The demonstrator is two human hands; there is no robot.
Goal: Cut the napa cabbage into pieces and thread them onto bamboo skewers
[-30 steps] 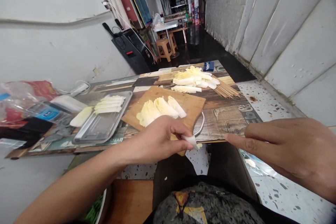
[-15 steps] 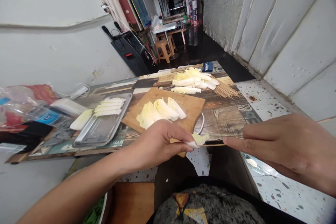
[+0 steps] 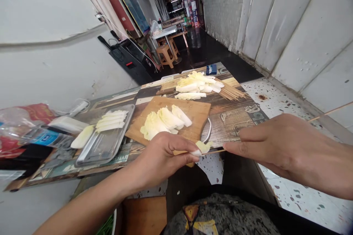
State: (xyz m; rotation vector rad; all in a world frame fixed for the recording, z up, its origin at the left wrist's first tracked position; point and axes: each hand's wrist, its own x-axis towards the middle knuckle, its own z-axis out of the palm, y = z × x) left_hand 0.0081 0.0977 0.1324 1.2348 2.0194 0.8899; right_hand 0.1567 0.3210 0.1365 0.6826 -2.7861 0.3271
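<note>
Pinched between the thumb and fingers of my left hand (image 3: 168, 156) is a cabbage leaf (image 3: 204, 147), its pale yellow edge sticking out. My right hand (image 3: 284, 150) grips a thin wooden skewer (image 3: 216, 152), whose front end meets the leaf; its back end shows behind the hand at the right. How deep the tip sits in the leaf is hidden by my left fingers. Just beyond, several cut cabbage pieces (image 3: 162, 119) lie on a wooden cutting board (image 3: 190, 106) with a metal handle (image 3: 208, 132).
At the table's far side, a heap of cabbage leaves (image 3: 197, 82) lies beside a bundle of skewers (image 3: 231, 91), a knife handle (image 3: 165, 91) and a small blue box (image 3: 211, 69). To the left, a clear tray (image 3: 102, 150) holds cabbage strips, near a plastic bottle (image 3: 48, 136).
The camera view has shifted slightly. My right hand has come a little closer to my left, and the skewer's back end now shows behind it.
</note>
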